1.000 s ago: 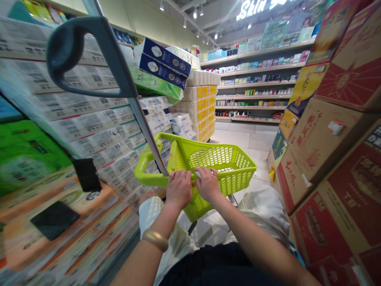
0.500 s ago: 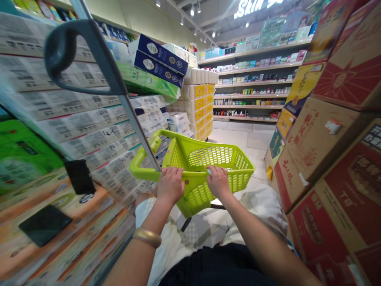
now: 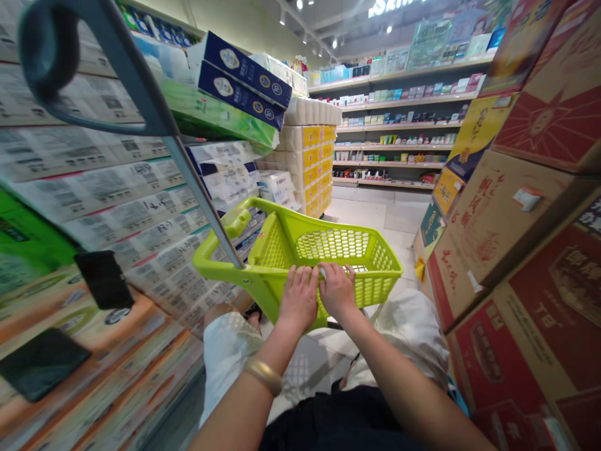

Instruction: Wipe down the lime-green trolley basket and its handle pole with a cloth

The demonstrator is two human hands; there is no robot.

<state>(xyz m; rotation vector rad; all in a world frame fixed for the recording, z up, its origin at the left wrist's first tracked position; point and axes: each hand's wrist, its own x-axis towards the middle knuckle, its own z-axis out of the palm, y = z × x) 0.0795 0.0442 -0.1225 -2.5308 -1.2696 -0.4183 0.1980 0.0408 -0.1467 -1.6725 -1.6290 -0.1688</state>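
A lime-green shopping basket (image 3: 277, 216) with perforated sides stands in front of me, its near rim facing my knees. Over that rim curl the fingers of my left hand (image 3: 299, 299), near the middle of the side. Right beside it, my right hand (image 3: 339, 291) grips the same rim, thumbs close together. A small white bit (image 3: 322, 273) shows at the right hand's fingers; what it is I cannot make out. From the basket's left end a metal pole (image 3: 206, 203) rises, tilted left, to a grey loop handle (image 3: 136, 75). The parts of the basket behind my hands are hidden.
Stacked paper packs (image 3: 154, 207) line the left, with a black phone-like object (image 3: 104, 279) and a dark flat object (image 3: 44, 363) on orange packs. Cardboard cartons (image 3: 521, 207) wall the right. Shelves (image 3: 389, 147) stand behind a tiled floor (image 3: 375, 210).
My left hand has slid right along the rim, up to my right hand. The right hand has shifted slightly left. In view, the pole and handle sit further left.
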